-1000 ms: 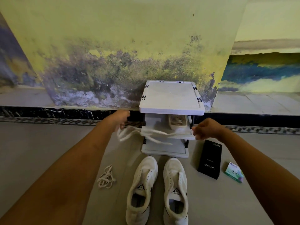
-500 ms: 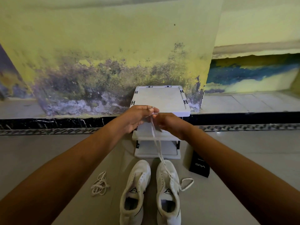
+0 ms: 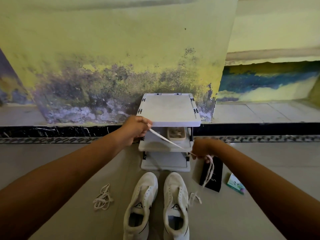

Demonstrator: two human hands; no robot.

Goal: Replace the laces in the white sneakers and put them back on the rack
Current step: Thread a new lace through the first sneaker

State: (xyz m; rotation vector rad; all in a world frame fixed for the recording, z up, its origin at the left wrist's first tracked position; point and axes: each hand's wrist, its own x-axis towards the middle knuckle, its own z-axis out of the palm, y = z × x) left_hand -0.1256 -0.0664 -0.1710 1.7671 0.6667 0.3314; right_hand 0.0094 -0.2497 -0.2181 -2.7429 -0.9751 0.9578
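Two white sneakers stand side by side on the floor, the left sneaker (image 3: 140,203) and the right sneaker (image 3: 175,203), toes toward a small white shoe rack (image 3: 168,110). My left hand (image 3: 134,129) pinches one end of a white lace (image 3: 166,139) in front of the rack's top shelf. The lace runs taut down to my right hand (image 3: 201,150), which grips it lower right, the rest hanging from that fist. A second lace (image 3: 102,199) lies bunched on the floor left of the sneakers.
A beige container (image 3: 176,134) sits on the rack's middle shelf. A black phone box (image 3: 212,174) and a small green-white packet (image 3: 235,184) lie on the floor right of the rack. A stained yellow wall rises behind.
My hands, together in front of the rack half a second ago, have drawn apart, pulling the lace taut; the right hand dropped down and to the right with the lace's slack.
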